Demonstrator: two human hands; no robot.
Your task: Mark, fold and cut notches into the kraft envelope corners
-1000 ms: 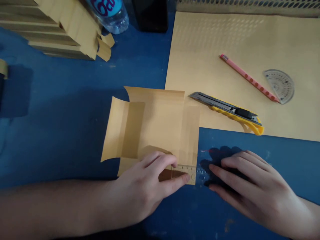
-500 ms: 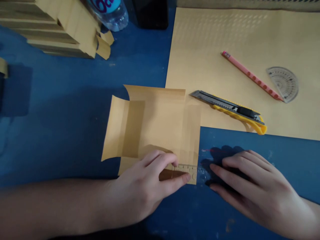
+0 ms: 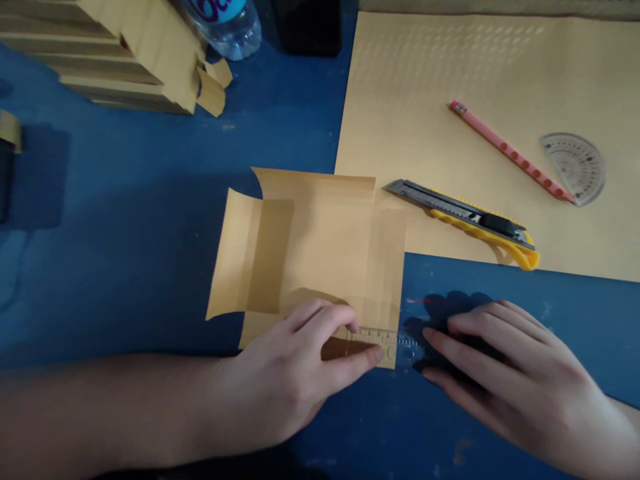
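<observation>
A piece of brown paper with curved, cut-out corners lies on the blue table, its left flap bent upward. Across its lower right edge rests a clear plastic ruler, sticking out past the paper onto the table. My left hand presses the ruler to the paper, thumb and forefinger curled onto it. At the ruler's right end, my right hand has its fingers bent together around it; the ruler's far end is hidden in shadow beneath them. A yellow utility knife with its blade out lies above my right hand.
A large brown paper sheet lies at the upper right, bearing a pink pencil and a clear protractor. Along the far side are stacked folded brown cardboard pieces, a water bottle and a black phone.
The whole scene sits slightly further right in the picture. Both hands, the ruler and the paper keep the same places relative to each other.
</observation>
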